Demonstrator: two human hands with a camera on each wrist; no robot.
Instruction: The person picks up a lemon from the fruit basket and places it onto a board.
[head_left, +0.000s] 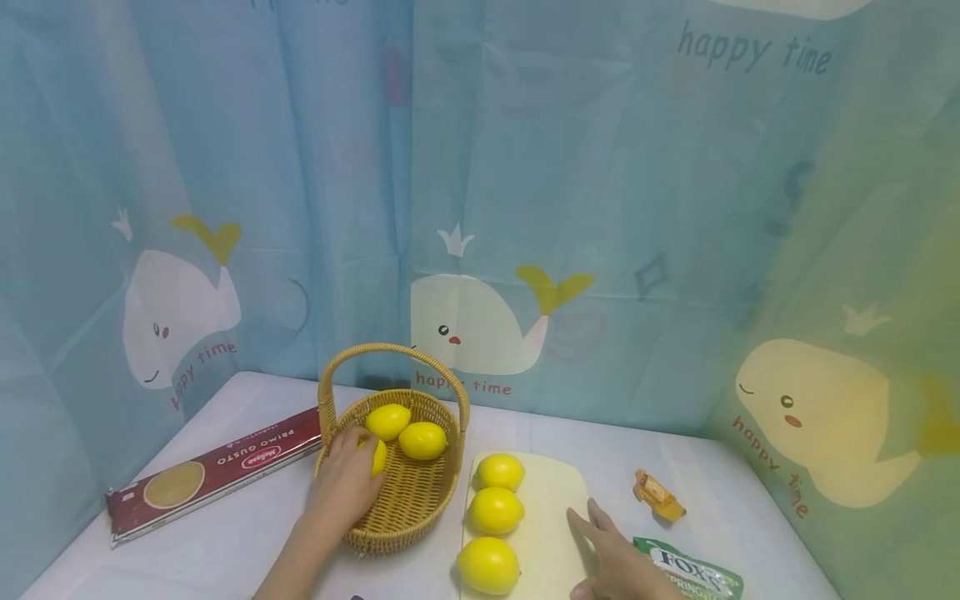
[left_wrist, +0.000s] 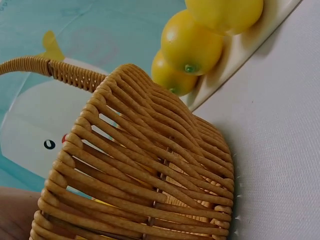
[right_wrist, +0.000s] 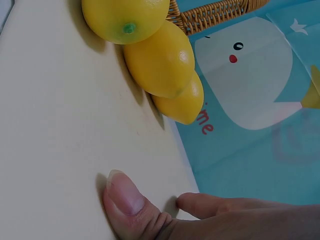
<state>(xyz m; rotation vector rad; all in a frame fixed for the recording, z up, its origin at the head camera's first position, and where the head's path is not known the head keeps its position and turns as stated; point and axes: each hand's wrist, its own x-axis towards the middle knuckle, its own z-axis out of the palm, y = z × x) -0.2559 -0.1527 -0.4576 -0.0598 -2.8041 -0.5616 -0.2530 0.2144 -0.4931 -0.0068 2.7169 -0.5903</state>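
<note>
In the head view my left hand (head_left: 347,479) reaches into a wicker basket (head_left: 405,500) and has its fingers curled round a lemon (head_left: 378,458), partly hidden by the hand. Two more lemons, one at the back (head_left: 387,422) and one at the right (head_left: 422,440), lie in that basket. Three lemons stand in a row along the left side of a cream cutting board (head_left: 551,475): far (head_left: 500,472), middle (head_left: 497,510) and near (head_left: 489,565). My right hand (head_left: 618,558) rests on the board's right edge, fingers extended, holding nothing. The right wrist view shows its thumb (right_wrist: 125,197) touching the board.
A long red Primo Gusto pack (head_left: 217,475) lies left of the basket. Right of the board are a small orange wrapped packet (head_left: 660,497) and a green Fox's bag (head_left: 693,571). The basket's tall handle (head_left: 390,347) arches over it. A whale-print curtain (head_left: 600,208) hangs behind the table.
</note>
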